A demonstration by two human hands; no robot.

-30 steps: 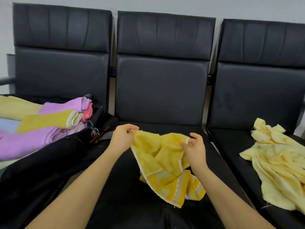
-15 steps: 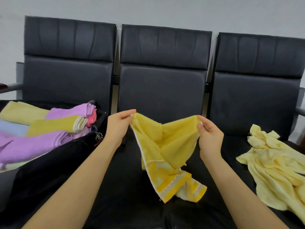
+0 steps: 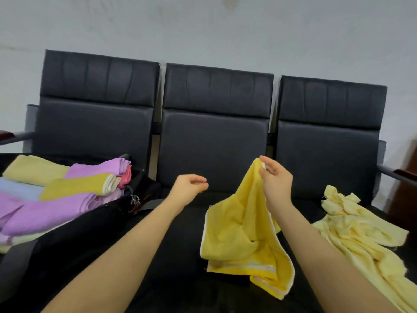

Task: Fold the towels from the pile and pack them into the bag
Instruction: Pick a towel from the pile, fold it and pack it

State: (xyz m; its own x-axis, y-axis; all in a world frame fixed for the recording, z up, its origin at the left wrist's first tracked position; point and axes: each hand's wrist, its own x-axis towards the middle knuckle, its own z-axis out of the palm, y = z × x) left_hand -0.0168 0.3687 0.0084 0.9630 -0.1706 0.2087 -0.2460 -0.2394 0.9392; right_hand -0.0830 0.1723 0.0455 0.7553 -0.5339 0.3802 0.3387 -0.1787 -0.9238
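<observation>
A bright yellow towel (image 3: 239, 233) with a white-striped border hangs over the middle black seat (image 3: 180, 240). My right hand (image 3: 276, 181) pinches its top corner and holds it up. My left hand (image 3: 188, 186) hovers to the left of the towel with loosely curled fingers, holding nothing. On the right seat lies a crumpled pale yellow towel pile (image 3: 352, 224). An open black bag (image 3: 67, 245) sits on the left seat. Inside it are several folded towels (image 3: 56, 199) in purple, yellow, pink and light blue.
Three black padded chairs (image 3: 214, 132) stand in a row against a grey wall. Metal armrests stick out at the far left (image 3: 18, 136) and far right (image 3: 392, 172). A zipper pull (image 3: 135, 201) hangs at the bag's edge.
My left hand let go of the yellow towel's corner and drew apart from it. My right hand rose with its corner, so the towel now hangs from that hand alone.
</observation>
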